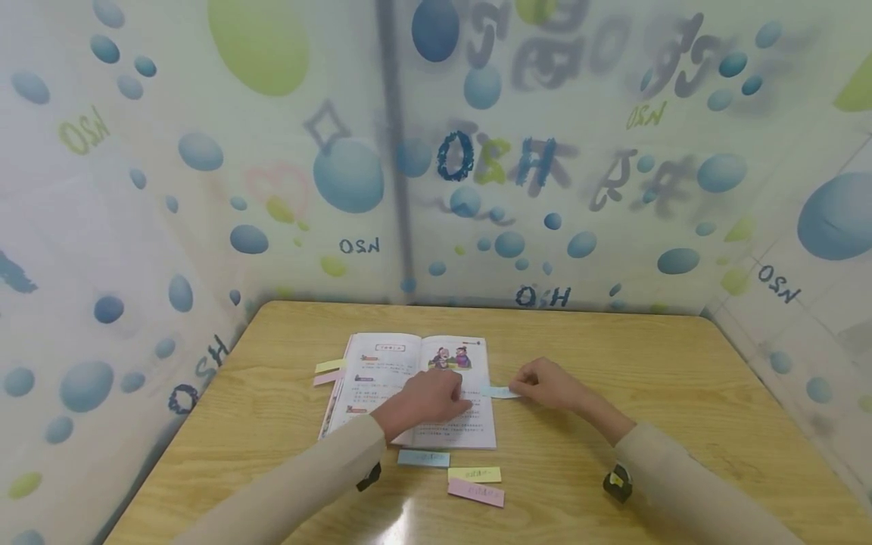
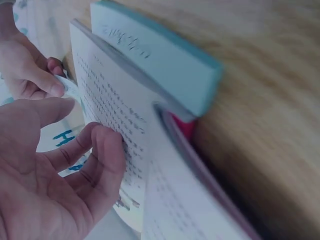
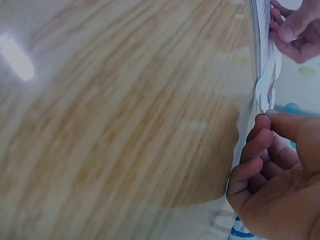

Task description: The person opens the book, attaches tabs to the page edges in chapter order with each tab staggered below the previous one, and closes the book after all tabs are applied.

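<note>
An open book [image 1: 381, 393] with printed pages and a colour picture lies on the table. My right hand [image 1: 548, 384] pinches the outer end of a blue sticky note [image 1: 500, 392] between thumb and forefinger. The note's inner end lies at the right page's edge. Over that page is my left hand [image 1: 432, 395], its fingers loosely bent and the fingertips touching the paper. The left wrist view shows this hand [image 2: 65, 165] with nothing gripped, thumb apart from the fingers. In the right wrist view, the right hand's fingertips [image 3: 262, 119] meet at the pale note [image 3: 260, 95].
Below the book lie a blue sticky-note pad [image 1: 424, 458], a yellow one [image 1: 474, 474] and a pink one [image 1: 476, 492], all with handwriting. Yellow [image 1: 330, 366] and pink notes [image 1: 328, 378] stick out from the book's left side. A patterned curtain [image 1: 477, 250] hangs behind the wooden table [image 1: 613, 333].
</note>
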Action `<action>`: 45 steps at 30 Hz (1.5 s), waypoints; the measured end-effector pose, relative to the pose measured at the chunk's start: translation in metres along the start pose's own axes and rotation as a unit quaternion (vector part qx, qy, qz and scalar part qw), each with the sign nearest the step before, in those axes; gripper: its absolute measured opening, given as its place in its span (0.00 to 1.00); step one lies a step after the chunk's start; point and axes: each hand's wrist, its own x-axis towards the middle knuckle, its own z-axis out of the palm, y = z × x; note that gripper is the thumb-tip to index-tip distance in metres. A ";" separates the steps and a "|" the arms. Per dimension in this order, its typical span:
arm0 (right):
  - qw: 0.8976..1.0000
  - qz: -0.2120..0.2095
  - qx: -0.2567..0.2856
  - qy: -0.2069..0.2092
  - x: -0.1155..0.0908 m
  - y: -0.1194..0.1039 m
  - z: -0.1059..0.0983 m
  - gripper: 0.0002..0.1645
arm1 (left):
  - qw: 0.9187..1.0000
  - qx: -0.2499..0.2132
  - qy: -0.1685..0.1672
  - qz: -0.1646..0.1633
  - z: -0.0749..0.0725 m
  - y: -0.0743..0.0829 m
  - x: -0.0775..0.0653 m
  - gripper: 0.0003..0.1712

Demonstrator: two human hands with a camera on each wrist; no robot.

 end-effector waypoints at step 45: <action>1.000 0.007 -0.014 -0.004 0.005 0.003 -0.003 0.08 | 0.982 -0.043 -0.096 -0.157 -0.001 0.023 0.058 0.17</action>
